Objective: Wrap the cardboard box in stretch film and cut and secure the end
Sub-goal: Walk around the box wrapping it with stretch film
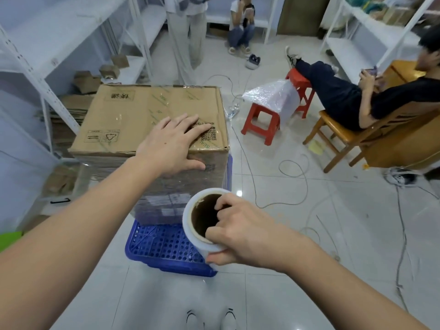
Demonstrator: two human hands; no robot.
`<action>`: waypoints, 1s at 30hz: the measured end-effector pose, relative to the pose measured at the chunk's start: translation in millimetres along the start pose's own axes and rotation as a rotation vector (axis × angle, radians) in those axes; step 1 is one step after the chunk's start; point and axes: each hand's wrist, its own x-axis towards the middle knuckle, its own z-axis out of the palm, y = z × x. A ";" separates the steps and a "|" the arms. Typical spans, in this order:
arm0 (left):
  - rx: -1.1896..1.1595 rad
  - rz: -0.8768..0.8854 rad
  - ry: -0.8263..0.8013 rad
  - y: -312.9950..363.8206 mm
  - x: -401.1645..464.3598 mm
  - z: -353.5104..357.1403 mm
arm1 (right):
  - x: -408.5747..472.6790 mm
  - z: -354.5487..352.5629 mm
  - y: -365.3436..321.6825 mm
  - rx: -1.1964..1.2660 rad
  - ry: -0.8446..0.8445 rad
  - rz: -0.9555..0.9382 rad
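The cardboard box (152,120) is set on a blue crate (164,248), its near side covered in film; the left hand (171,144) is laid flat on its top, fingers spread; the film roll (204,220) is gripped by the right hand (240,229), fingers hooked into its core.

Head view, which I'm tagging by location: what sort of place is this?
Probably a small packing or stock room: white metal shelving, flattened cartons stacked beneath it, and a cardboard box on a blue crate being wrapped from a stretch film roll.
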 end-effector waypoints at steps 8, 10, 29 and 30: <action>0.006 -0.012 -0.007 2.8 -2.8 1.0 | 1.2 -3.2 -9.1 -0.001 -0.066 0.030; 0.004 -0.018 -0.012 3.5 -3.1 1.0 | 0.1 -5.3 -11.6 -0.037 -0.113 0.108; -0.382 0.061 -0.119 -15.9 -6.3 -16.3 | 48.4 5.8 -65.0 -0.130 -0.203 0.737; -0.480 0.091 -0.150 -25.3 -8.2 -22.7 | 54.0 6.0 -65.8 -0.138 -0.188 0.772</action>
